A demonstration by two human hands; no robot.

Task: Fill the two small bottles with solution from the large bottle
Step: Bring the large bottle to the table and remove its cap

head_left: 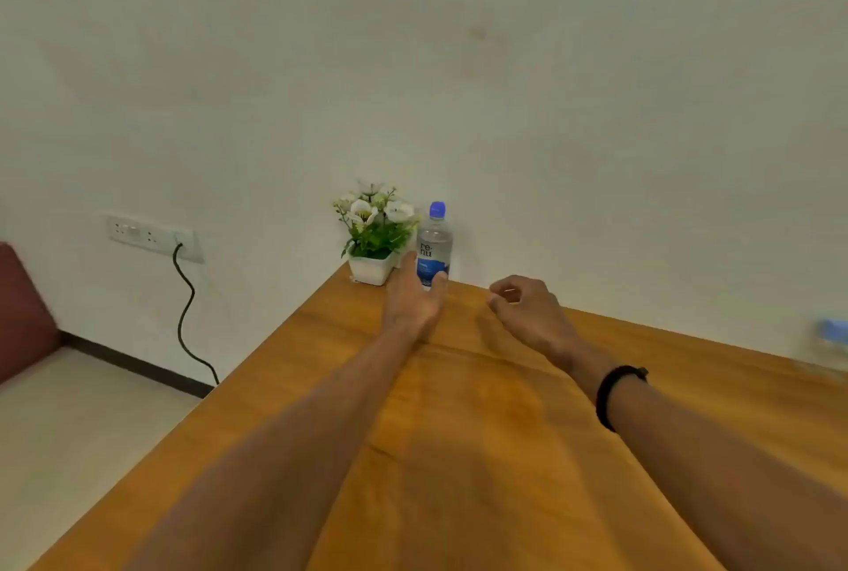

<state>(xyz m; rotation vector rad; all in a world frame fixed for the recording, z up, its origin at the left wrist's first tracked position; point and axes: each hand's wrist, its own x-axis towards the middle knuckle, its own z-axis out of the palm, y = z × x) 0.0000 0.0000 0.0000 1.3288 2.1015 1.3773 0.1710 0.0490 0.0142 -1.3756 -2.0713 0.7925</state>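
Hands (415, 295) outstretched toward large bottle (434, 244)

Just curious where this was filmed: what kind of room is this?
Probably a plain office or home room. A wooden table stands against a bare pale wall, with a small flower pot at its far corner and a socket strip with a cable plugged in.

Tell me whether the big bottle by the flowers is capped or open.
Capped. The large bottle stands upright with its blue cap on top, the left hand around its base.
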